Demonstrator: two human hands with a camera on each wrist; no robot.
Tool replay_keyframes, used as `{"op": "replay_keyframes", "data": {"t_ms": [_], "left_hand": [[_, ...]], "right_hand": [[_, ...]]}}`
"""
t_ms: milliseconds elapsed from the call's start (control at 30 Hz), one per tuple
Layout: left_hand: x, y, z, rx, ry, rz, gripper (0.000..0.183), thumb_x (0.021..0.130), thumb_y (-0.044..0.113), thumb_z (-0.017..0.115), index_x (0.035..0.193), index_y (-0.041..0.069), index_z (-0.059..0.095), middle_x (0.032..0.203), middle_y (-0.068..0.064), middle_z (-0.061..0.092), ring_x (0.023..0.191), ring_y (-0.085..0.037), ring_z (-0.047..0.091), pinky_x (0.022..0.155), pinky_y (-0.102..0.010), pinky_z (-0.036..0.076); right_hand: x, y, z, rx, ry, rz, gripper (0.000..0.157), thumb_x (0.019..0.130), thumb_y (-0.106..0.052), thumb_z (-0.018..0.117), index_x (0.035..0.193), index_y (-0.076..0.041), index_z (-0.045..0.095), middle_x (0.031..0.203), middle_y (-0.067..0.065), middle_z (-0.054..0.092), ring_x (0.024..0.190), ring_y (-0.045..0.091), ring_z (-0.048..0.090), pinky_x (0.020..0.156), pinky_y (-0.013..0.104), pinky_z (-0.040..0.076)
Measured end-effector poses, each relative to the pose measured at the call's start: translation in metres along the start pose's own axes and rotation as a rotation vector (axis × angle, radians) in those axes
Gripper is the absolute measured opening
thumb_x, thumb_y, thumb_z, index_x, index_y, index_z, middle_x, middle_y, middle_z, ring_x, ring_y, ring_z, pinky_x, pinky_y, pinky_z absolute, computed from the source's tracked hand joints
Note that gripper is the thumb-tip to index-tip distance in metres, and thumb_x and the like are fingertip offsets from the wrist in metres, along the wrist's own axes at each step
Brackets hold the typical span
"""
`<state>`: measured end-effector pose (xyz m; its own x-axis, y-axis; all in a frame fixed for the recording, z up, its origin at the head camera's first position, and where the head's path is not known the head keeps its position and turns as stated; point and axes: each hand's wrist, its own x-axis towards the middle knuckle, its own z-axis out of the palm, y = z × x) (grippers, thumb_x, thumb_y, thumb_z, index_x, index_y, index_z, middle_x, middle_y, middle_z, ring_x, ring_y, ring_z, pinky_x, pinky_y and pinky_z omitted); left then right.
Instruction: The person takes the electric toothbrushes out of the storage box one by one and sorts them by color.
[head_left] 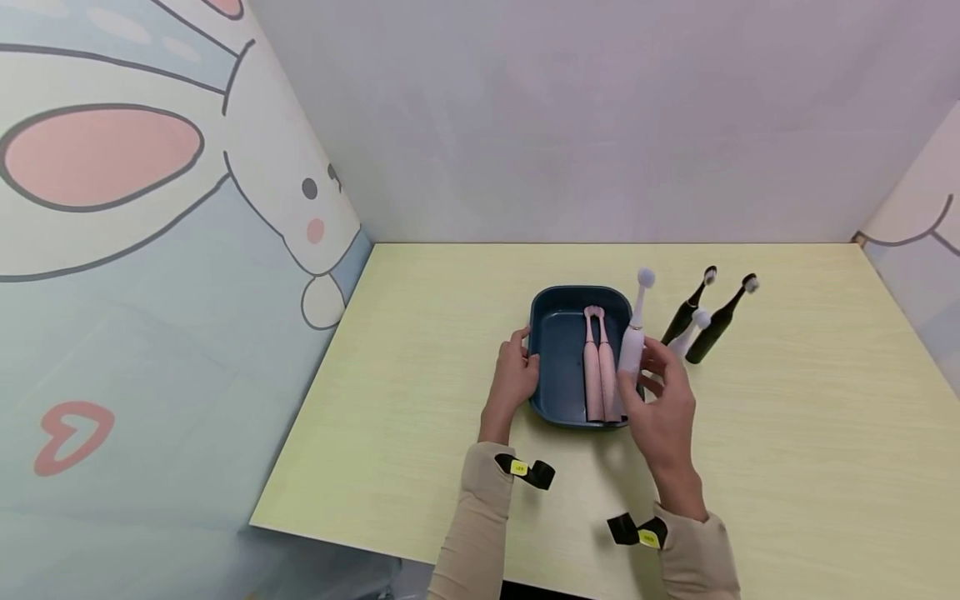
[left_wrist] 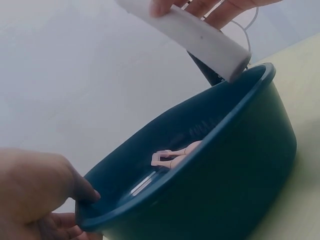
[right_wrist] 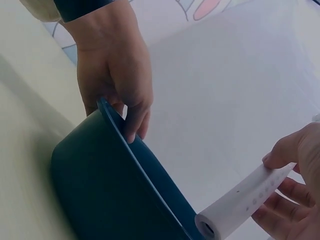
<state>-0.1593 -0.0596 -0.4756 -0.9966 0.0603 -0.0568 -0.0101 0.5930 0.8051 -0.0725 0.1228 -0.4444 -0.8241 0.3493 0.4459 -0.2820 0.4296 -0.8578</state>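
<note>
A dark blue plastic basin [head_left: 557, 367] stands on the table. My left hand [head_left: 514, 377] grips its left rim, thumb inside and fingers outside, as the left wrist view shows. Two pink electric toothbrushes [head_left: 592, 382] lie side by side within the basin, heads pointing away from me. In my right hand [head_left: 666, 410] is a white electric toothbrush [head_left: 632, 348], pinched by the handle between thumb and fingers. It is held above the basin's right side with its head up. The right wrist view shows the handle's round bottom end [right_wrist: 207, 227] near the basin rim.
Right of the basin, two black electric toothbrushes [head_left: 722, 327] stand upright on the pale wooden table [head_left: 420, 392]. A second white toothbrush [head_left: 683, 340] stands between them, partly hidden. A grey-white wall [head_left: 600, 125] rises behind the table, and a wall with cartoon drawings [head_left: 150, 333] flanks the left.
</note>
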Motion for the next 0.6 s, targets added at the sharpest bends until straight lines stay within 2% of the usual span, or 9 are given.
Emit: {"op": "replay_keyframes", "data": {"t_ms": [267, 333, 500, 600], "left_hand": [[0.001, 0.000, 0.000, 0.004, -0.001, 0.000, 0.048, 0.097, 0.012, 0.051, 0.144, 0.012, 0.040, 0.100, -0.010, 0.050, 0.083, -0.017, 0.051, 0.075, -0.030, 0.045], [0.000, 0.000, 0.000, 0.012, 0.003, 0.004, 0.048, 0.097, 0.011, 0.051, 0.144, 0.011, 0.039, 0.099, -0.010, 0.049, 0.083, -0.017, 0.051, 0.074, -0.029, 0.045], [0.000, 0.000, 0.000, 0.022, 0.008, 0.012, 0.048, 0.096, 0.011, 0.050, 0.143, 0.010, 0.040, 0.098, -0.010, 0.048, 0.082, -0.016, 0.050, 0.073, -0.028, 0.044], [0.000, 0.001, 0.000, 0.009, 0.000, -0.004, 0.048, 0.097, 0.012, 0.051, 0.144, 0.012, 0.040, 0.100, -0.010, 0.049, 0.084, -0.017, 0.051, 0.076, -0.030, 0.045]], "right_hand": [[-0.004, 0.003, -0.009, 0.060, 0.078, -0.049, 0.056, 0.078, 0.011, 0.068, 0.131, -0.003, 0.054, 0.116, 0.014, 0.058, 0.099, 0.001, 0.056, 0.081, 0.008, 0.046], [-0.005, 0.004, -0.012, 0.063, 0.100, -0.053, 0.055, 0.078, 0.011, 0.068, 0.130, -0.002, 0.054, 0.115, 0.010, 0.059, 0.098, 0.002, 0.057, 0.081, 0.009, 0.046], [-0.008, 0.010, -0.018, 0.062, 0.153, -0.055, 0.051, 0.079, 0.009, 0.066, 0.128, 0.000, 0.055, 0.112, -0.010, 0.058, 0.097, 0.006, 0.059, 0.081, 0.011, 0.048], [-0.010, 0.014, -0.022, 0.059, 0.196, -0.051, 0.049, 0.079, 0.008, 0.066, 0.127, 0.002, 0.055, 0.112, -0.015, 0.056, 0.098, 0.007, 0.060, 0.081, 0.011, 0.048]]}}
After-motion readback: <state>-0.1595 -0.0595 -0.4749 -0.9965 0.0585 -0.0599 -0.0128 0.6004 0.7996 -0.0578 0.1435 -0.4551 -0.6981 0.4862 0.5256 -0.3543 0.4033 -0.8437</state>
